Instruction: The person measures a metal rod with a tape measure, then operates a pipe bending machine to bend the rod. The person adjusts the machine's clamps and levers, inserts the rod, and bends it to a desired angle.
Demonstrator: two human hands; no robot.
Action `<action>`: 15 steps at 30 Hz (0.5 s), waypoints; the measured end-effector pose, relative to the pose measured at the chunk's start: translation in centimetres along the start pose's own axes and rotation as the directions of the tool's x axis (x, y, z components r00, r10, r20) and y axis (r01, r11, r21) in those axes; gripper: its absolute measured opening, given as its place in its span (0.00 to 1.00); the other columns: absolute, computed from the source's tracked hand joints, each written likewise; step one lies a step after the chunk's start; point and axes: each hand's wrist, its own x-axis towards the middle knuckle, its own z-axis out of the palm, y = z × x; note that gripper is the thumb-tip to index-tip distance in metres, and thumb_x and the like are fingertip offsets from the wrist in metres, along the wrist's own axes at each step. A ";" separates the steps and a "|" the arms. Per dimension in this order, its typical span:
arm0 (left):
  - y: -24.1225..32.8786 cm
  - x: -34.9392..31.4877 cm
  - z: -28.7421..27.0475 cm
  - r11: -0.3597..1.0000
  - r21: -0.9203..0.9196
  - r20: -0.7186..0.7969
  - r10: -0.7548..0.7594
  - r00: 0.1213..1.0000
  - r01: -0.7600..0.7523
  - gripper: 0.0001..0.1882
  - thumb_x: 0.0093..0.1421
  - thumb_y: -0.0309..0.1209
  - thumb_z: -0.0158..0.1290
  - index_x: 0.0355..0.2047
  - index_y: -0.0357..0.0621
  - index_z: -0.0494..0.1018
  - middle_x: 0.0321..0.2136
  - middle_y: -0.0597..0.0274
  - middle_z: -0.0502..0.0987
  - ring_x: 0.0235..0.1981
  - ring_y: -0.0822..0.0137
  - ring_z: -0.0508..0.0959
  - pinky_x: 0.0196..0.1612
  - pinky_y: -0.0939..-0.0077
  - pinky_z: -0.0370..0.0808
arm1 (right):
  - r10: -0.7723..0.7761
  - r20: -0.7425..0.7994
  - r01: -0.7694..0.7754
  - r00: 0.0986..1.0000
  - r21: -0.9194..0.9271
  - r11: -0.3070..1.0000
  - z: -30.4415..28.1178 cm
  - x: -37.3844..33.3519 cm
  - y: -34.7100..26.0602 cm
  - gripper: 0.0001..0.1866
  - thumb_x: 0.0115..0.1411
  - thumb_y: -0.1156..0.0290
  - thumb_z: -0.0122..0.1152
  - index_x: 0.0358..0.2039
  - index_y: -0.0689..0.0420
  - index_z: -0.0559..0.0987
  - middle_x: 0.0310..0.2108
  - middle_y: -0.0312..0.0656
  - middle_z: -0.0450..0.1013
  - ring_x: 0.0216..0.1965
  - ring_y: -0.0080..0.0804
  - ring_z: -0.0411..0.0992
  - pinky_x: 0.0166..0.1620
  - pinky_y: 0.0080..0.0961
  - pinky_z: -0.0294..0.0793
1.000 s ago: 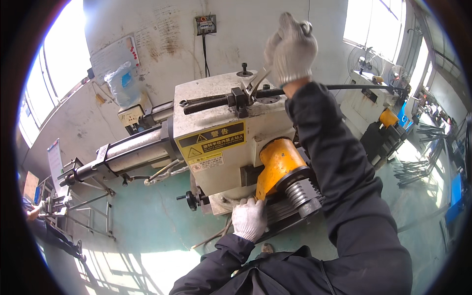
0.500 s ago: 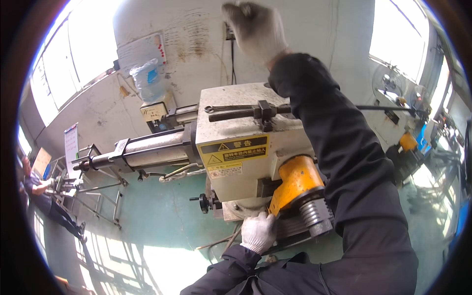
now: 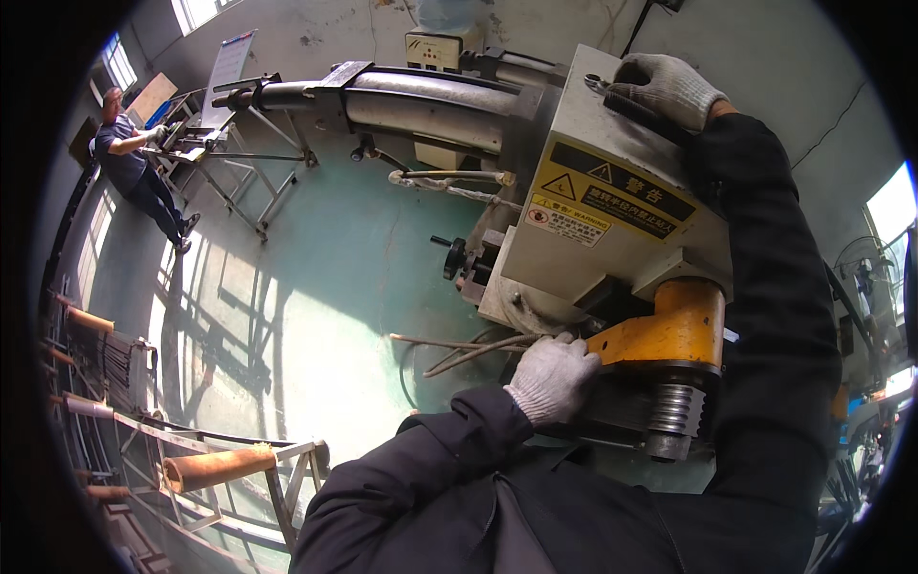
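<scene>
My left hand (image 3: pixel 555 377), in a pale knit glove, is closed around the narrow end of the orange bracket (image 3: pixel 660 335) on the machine's front. Its fingertips are hidden. On the machine's cream box-shaped head (image 3: pixel 550 230), my gloved right hand (image 3: pixel 665 88) curls over a wrench, whose ring end (image 3: pixel 595 83) sticks out beside the fingers. Most of the wrench is covered by the hand. A dark threaded bar (image 3: pixel 639 113) lies alongside, under the palm. Below the bracket hangs a ribbed metal cylinder (image 3: pixel 674 411).
A long hydraulic cylinder (image 3: pixel 430 103) runs left from the head. A black handwheel (image 3: pixel 455 258) juts out below it, near rods and cables (image 3: pixel 469 349). A person (image 3: pixel 139 158) stands at a far-left stand. Racks with a brown roll (image 3: pixel 218 467) are at lower left.
My right hand has come down from in front of the wall onto the wrench on the machine head. The view has swung left. My left hand stays at the orange bracket.
</scene>
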 end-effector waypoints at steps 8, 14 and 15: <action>-7.6 -7.1 -7.7 0.798 -0.517 -0.098 -0.414 0.905 0.309 0.10 0.68 0.32 0.68 0.45 0.42 0.87 0.41 0.52 0.88 0.43 0.47 0.89 0.48 0.56 0.86 | 0.218 -0.361 -0.258 0.907 -0.067 0.964 -0.4 -5.3 -5.2 0.30 0.76 0.38 0.69 0.58 0.53 0.90 0.56 0.47 0.88 0.58 0.44 0.86 0.64 0.42 0.84; -25.2 -26.0 -11.5 0.641 -0.325 0.148 -0.692 0.706 0.696 0.18 0.70 0.38 0.65 0.47 0.33 0.87 0.37 0.48 0.90 0.42 0.58 0.91 0.49 0.65 0.85 | 0.367 -0.528 -0.496 0.766 -0.123 0.859 3.1 -7.4 -6.8 0.32 0.77 0.34 0.64 0.56 0.51 0.91 0.49 0.49 0.89 0.53 0.53 0.87 0.58 0.46 0.85; -27.9 -30.2 -11.1 0.502 -0.221 0.187 -0.820 0.541 0.836 0.19 0.69 0.40 0.64 0.47 0.34 0.88 0.39 0.45 0.91 0.43 0.54 0.91 0.51 0.63 0.85 | 0.332 -0.563 -0.521 0.757 -0.213 0.826 3.5 -7.3 -6.9 0.32 0.78 0.33 0.60 0.55 0.49 0.92 0.46 0.50 0.89 0.51 0.55 0.87 0.56 0.48 0.85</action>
